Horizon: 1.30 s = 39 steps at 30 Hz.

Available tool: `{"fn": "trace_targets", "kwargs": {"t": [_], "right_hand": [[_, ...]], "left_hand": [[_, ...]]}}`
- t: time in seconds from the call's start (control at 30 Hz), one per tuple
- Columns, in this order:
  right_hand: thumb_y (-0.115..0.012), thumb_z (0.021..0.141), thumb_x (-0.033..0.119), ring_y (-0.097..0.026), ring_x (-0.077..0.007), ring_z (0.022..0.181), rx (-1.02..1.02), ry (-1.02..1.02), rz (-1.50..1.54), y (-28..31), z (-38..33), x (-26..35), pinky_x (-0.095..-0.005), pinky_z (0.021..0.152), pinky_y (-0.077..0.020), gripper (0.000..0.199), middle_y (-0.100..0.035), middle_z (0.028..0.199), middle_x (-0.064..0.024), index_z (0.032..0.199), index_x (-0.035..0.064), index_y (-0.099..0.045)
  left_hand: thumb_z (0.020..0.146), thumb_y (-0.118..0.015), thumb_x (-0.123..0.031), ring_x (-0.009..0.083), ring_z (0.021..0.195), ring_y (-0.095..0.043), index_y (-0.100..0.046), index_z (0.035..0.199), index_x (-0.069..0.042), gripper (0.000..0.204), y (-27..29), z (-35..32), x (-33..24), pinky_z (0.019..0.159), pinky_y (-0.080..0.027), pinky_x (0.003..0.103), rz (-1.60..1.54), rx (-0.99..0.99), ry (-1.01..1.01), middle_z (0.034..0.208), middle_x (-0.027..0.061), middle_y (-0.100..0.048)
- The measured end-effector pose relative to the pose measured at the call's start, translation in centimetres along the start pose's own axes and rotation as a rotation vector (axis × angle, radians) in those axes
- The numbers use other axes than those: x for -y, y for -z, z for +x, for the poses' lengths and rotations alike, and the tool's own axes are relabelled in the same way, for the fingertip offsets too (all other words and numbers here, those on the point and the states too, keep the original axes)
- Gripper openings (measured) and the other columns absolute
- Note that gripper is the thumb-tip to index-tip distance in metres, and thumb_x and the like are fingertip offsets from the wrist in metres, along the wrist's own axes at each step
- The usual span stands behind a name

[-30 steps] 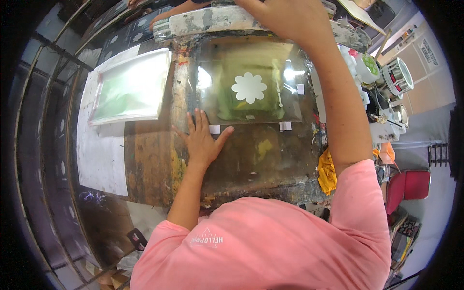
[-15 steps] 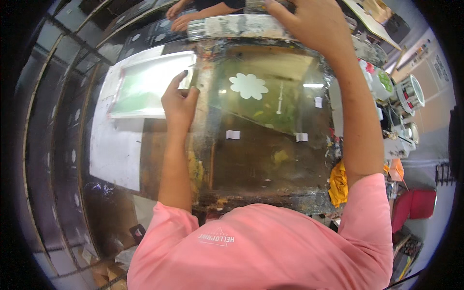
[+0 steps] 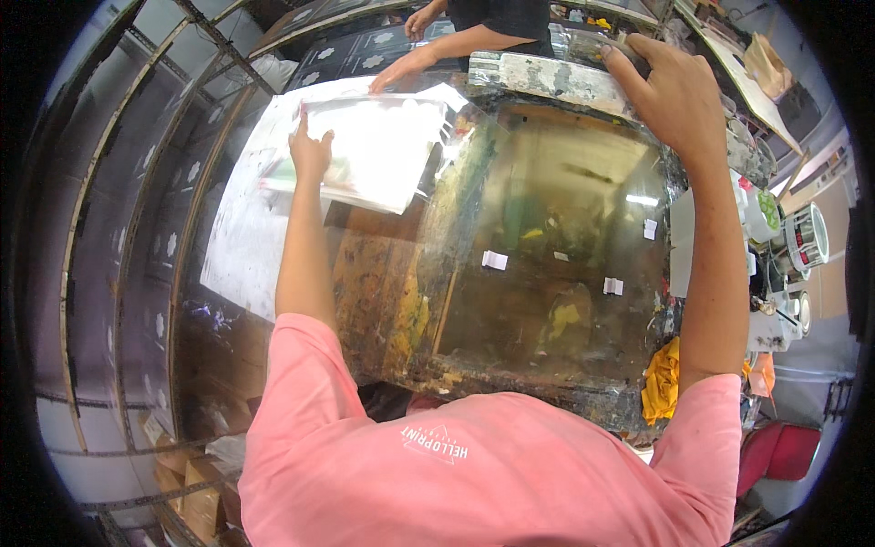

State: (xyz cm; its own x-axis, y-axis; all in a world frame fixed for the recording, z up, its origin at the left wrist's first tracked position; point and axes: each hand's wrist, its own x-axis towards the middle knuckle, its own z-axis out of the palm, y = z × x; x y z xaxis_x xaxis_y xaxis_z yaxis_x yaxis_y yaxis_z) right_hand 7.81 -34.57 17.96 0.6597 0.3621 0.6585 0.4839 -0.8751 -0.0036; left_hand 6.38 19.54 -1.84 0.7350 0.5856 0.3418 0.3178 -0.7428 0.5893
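Tall metal rack with dark shelves point(image 3: 109, 228): it stands past the table's left edge.
Big white paper sheet point(image 3: 239, 242): it lies along the left edge of the brown, paint-stained wooden table point(image 3: 365, 283).
Left hand point(image 3: 311, 162): its pointing finger is straight and its thumb sticks out. It touches the plastic, but I cannot tell if it grips any.
Shiny, clear plastic sheets point(image 3: 383, 146): they are near the table's far left corner, partly over the paper. They look bright and blurry.
Other person's hand point(image 3: 404, 69): it is at the far edge, just beside the plastic.
Small white tabs point(image 3: 494, 261): three sit on the table's right part.
Right hand point(image 3: 670, 96): it is half open at the right end of the long, paint-spotted bar point(image 3: 551, 80). I cannot tell if it holds on.
Crumpled yellow cloth point(image 3: 661, 383): it is by the near right corner.
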Motion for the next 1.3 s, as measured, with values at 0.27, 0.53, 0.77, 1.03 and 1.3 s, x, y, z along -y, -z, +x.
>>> {"fn": "trace_targets", "kwargs": {"t": [0.27, 0.53, 0.77, 1.03, 1.3], "right_hand": [[-0.058, 0.100, 0.054, -0.071, -0.0455, 0.092, -0.040, 0.040, 0.000, -0.4, -0.4, -0.3, -0.0495, 0.087, -0.0530, 0.057, -0.076, 0.103, -0.0245, 0.116, 0.0030, -0.077], [-0.059, 0.100, 0.054, -0.071, -0.0437, 0.096, 0.071, -0.027, 0.059, 0.4, -0.4, 0.4, -0.0502, 0.088, -0.0521, 0.056, -0.076, 0.101, -0.0234, 0.116, 0.0033, -0.077], [-0.060, 0.100, 0.052, -0.071, -0.0412, 0.094, -0.065, 0.052, 0.002, -0.5, -1.4, 0.3, -0.0500, 0.089, -0.0493, 0.054, -0.076, 0.101, -0.0223, 0.114, 0.0020, -0.077], [-0.059, 0.093, 0.048, -0.072, -0.0417, 0.085, -0.019, -0.009, 0.064, 0.5, -0.5, 0.8, -0.0544, 0.081, -0.0522, 0.050, -0.074, 0.084, -0.0242, 0.081, 0.0014, -0.073], [-0.057, 0.092, 0.049, -0.073, -0.0425, 0.080, -0.066, 0.011, 0.085, 0.3, -0.5, 0.7, -0.0525, 0.081, -0.0549, 0.054, -0.073, 0.079, -0.0258, 0.082, -0.0009, -0.076]], "left_hand": [[0.110, -0.053, -0.043, 0.0364, 0.160, -0.031, -0.046, 0.161, -0.006, 0.064, -1.3, -13.9, -0.4, 0.130, -0.013, 0.061, 0.325, 0.234, -0.456, 0.172, 0.0139, -0.037], [0.113, -0.042, -0.046, 0.0337, 0.154, -0.043, -0.060, 0.152, -0.012, 0.055, -1.3, -14.6, -1.3, 0.129, -0.008, 0.066, 0.338, 0.285, -0.374, 0.160, 0.0130, -0.055], [0.113, -0.042, -0.042, 0.0385, 0.130, -0.063, -0.073, 0.132, -0.005, 0.052, 3.1, -10.5, -5.6, 0.128, -0.020, 0.060, 0.080, 0.365, -0.374, 0.137, 0.0180, -0.071], [0.111, -0.042, -0.056, 0.0409, 0.139, -0.056, -0.067, 0.141, -0.008, 0.062, -5.3, -23.6, -15.7, 0.125, -0.028, 0.061, 0.234, 0.664, -0.693, 0.145, 0.0204, -0.063], [0.078, -0.051, -0.098, 0.0476, 0.162, -0.018, -0.040, 0.165, -0.008, 0.125, -13.8, -34.4, -22.6, 0.128, -0.001, 0.069, 0.121, 0.702, -0.930, 0.174, 0.0267, -0.024]]}}
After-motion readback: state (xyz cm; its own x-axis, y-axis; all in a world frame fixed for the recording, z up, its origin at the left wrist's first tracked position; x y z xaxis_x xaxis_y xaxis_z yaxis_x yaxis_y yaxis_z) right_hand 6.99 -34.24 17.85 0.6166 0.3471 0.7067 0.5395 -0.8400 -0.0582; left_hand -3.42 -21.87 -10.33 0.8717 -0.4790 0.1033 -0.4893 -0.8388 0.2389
